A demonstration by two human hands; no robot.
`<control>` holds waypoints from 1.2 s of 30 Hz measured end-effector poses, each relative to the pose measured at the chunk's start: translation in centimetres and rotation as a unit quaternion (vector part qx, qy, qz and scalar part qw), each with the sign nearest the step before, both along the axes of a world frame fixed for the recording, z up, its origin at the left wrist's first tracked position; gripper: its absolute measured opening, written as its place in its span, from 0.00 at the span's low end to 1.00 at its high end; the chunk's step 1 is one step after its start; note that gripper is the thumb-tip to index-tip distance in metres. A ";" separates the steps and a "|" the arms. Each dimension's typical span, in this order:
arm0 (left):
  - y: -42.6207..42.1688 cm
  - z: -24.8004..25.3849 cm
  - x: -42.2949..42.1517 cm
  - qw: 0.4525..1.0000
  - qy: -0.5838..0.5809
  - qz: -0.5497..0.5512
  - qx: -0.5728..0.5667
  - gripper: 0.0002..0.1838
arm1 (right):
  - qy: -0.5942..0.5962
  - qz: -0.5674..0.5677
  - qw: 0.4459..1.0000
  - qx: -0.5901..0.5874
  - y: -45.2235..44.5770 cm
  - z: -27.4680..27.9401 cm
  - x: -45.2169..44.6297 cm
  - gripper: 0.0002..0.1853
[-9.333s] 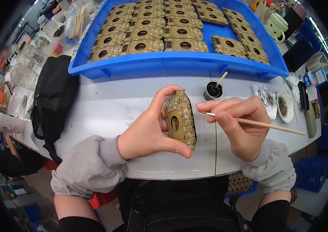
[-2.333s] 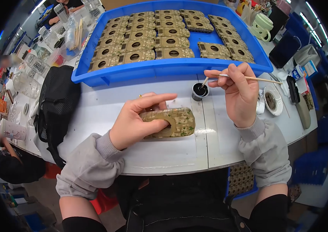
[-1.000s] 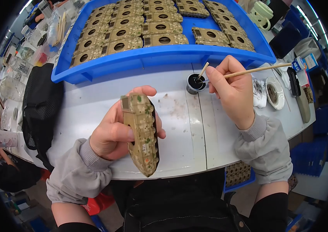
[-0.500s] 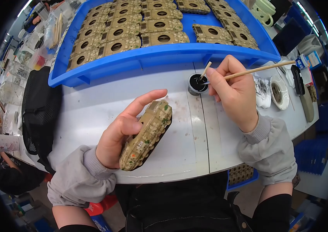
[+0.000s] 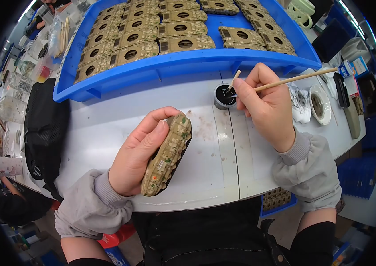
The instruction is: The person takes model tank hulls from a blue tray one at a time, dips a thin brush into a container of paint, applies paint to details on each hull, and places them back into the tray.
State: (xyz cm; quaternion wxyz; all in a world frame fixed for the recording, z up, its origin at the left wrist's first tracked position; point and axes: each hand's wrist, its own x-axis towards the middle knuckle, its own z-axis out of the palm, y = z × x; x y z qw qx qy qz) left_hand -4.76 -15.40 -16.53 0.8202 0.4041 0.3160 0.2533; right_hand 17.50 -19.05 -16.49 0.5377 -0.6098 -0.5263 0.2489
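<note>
Wrapped in my left hand (image 5: 137, 153) is a camouflage-painted model tank hull (image 5: 166, 162), tilted on its side, with small markings on the side facing me. My right hand (image 5: 265, 104) pinches a thin wooden-handled paintbrush (image 5: 296, 79). The brush tip reaches into a small pot of black paint (image 5: 220, 101) on the table. A short wooden stick (image 5: 235, 79) stands leaning in the same pot, close to my fingertips.
Behind the pot, a large blue tray (image 5: 179, 59) holds several rows of similar hulls (image 5: 186, 43). A black mesh bag (image 5: 46, 128) lies at left. At right are a white dish (image 5: 326, 108), crumpled tissue (image 5: 301, 104) and a black-handled tool (image 5: 341, 88).
My left hand's raised index finger has folded down onto the hull, and the hull has turned slightly more upright. The brush stays at the paint pot.
</note>
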 end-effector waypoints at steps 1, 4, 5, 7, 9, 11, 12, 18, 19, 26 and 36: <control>0.0 0.1 0.0 1.000 0.002 -0.006 -0.001 0.18 | -0.002 0.000 1.000 0.001 0.0 0.0 0.0 0.11; 0.0 0.2 -0.1 1.000 0.008 -0.018 -0.003 0.17 | -0.005 0.001 1.000 0.002 0.0 0.0 0.0 0.12; 0.0 0.2 -0.1 1.000 0.007 -0.018 -0.004 0.17 | -0.002 0.002 1.000 -0.001 0.0 0.0 0.0 0.12; 0.1 0.2 0.0 1.000 0.006 -0.018 -0.004 0.17 | 0.006 0.004 1.000 -0.007 0.0 0.1 0.0 0.12; 0.1 0.2 0.0 1.000 0.009 -0.014 -0.003 0.17 | 0.012 0.009 1.000 -0.009 -0.1 0.3 -0.1 0.12; 0.2 0.3 0.1 1.000 0.009 -0.011 -0.013 0.17 | 0.029 0.006 0.999 0.017 -0.2 0.4 0.1 0.11; 0.2 0.4 0.1 1.000 0.009 -0.008 -0.017 0.17 | 0.038 0.006 0.999 0.031 -0.3 0.5 0.1 0.11; 0.2 0.4 -0.1 0.999 -0.001 -0.026 -0.019 0.16 | 0.112 0.119 0.974 0.157 -1.5 1.9 -1.9 0.08; 0.3 0.2 -0.2 1.000 0.002 -0.023 -0.015 0.16 | 0.114 0.122 0.973 0.161 -1.8 1.9 -2.2 0.08; 0.1 -0.7 -0.2 0.994 -0.061 -0.089 0.025 0.16 | 0.124 0.251 0.942 0.184 -3.4 1.8 -4.2 0.09; 0.0 -0.6 0.2 0.991 -0.049 -0.112 0.054 0.18 | 0.187 0.276 0.926 0.176 -3.3 0.9 -4.7 0.10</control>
